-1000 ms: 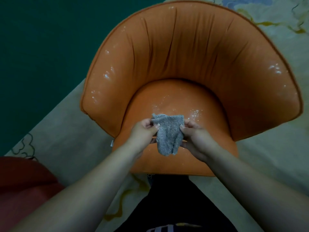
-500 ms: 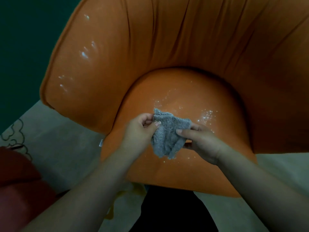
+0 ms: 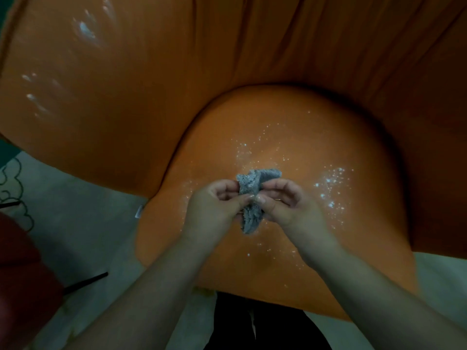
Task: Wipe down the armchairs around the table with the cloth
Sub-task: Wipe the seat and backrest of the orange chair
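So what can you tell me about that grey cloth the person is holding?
The cloth is small, grey and fluffy, like terry or microfibre. It is bunched and folded rather than spread flat. The left hand and the right hand pinch it between them, thumbs meeting at its front; its top edge sticks up above the fingers and a tail hangs below. It is over the orange armchair seat, amid white specks; whether it touches the seat is unclear.

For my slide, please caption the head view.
Both hands bunch a grey cloth above the powder-speckled orange armchair seat.
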